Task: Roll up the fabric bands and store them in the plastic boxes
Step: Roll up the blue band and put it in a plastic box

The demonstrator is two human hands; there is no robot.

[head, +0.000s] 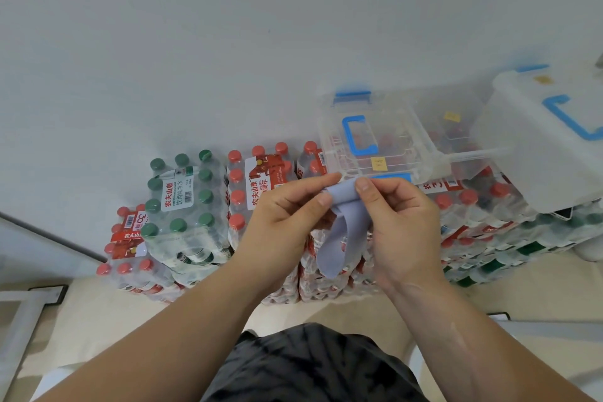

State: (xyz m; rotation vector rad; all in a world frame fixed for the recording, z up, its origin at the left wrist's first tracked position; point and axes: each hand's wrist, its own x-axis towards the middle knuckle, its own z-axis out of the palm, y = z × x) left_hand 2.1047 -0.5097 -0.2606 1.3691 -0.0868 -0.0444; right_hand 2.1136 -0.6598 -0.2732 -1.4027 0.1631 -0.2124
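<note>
Over the bottle packs [182,206] the roll, just begun, may slip open, because the long tail hangs free. The left hand [287,215] pinches the top of the band [342,232] with thumb and forefinger, and the right hand [401,222] pinches it too, both wrists raised. The boxes [401,127] stand just behind, far right.

Left: open air above green-capped pack [186,199], back to wall [228,26].
Centre: closed box [368,137] sits on red-capped packs [257,179], blocking their tops.
Right: tilted box [538,140] overhangs the packs, closing that side.
</note>
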